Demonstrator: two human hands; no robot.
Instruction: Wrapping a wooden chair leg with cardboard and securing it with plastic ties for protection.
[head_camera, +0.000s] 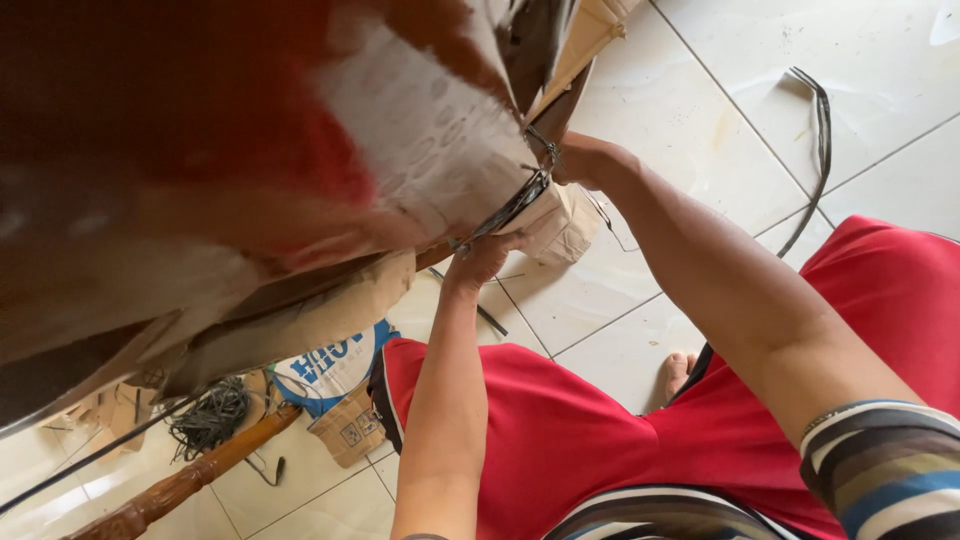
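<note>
The wire (505, 208) binds the cardboard bundle (440, 150), lifted above red-clad knees. Left hand (482, 258) pinches the wire from below; right hand (580, 160) closes on its twisted end. Best keep it taut while twisting. Tiled floor (720, 110) beneath.

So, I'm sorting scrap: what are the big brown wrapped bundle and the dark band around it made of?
Big brown wrapped bundle: seemingly matte cardboard or kraft paper, creased and torn. Dark band around it: thin, flat, slightly shiny, likely plastic or metal strapping.
</note>
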